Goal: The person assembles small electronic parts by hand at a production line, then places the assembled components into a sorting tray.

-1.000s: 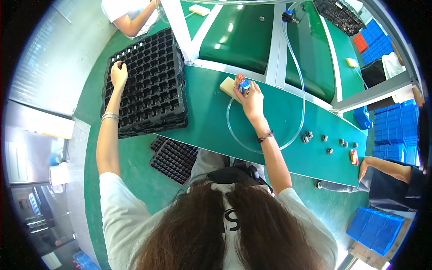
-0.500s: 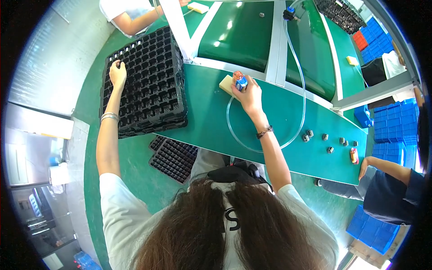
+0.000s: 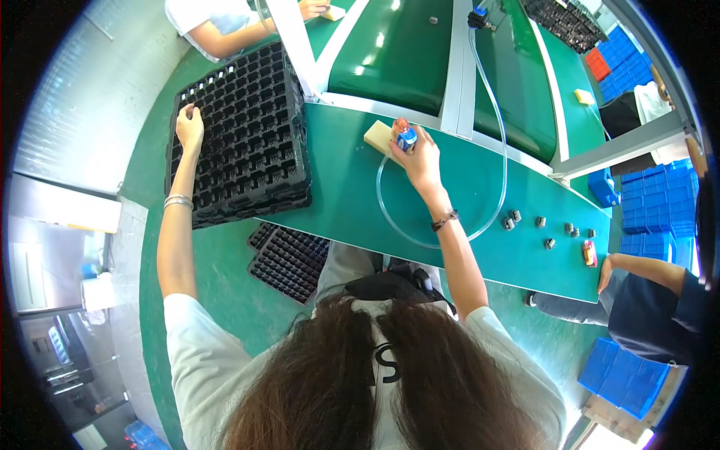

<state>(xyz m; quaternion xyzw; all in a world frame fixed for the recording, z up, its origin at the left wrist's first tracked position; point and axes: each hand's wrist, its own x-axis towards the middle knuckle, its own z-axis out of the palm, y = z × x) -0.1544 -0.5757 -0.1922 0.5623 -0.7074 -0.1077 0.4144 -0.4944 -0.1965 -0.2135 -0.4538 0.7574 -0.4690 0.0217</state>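
My left hand (image 3: 190, 129) is above the left side of a black tray (image 3: 251, 212) with many square pockets. Its thumb and finger are apart, and I see nothing between them. Small light-topped parts (image 3: 202, 86) sit in the pockets along the tray's far left edge. Over the green table, my right hand (image 3: 422, 161) is wrapped round a small blue cylinder with a coppery-orange top (image 3: 406, 136); its exact kind is unclear. Just left of that hand lies a pale yellow sponge block (image 3: 377, 136). A clear tube (image 3: 384, 206) loops from beside this hand across the table.
Several small dark metallic parts (image 3: 550, 244) and a red-orange item (image 3: 589, 253) lie on the table's right. Beyond a metal frame (image 3: 459, 82) runs a green belt (image 3: 394, 56). Co-workers are at the far left and right. More black trays (image 3: 289, 262) are below the table.
My left hand has drawn slightly left and nearer, its fingertips parting. The right hand stays almost in place with the blue cylinder. A co-worker's hand at the far left now reaches a sponge.
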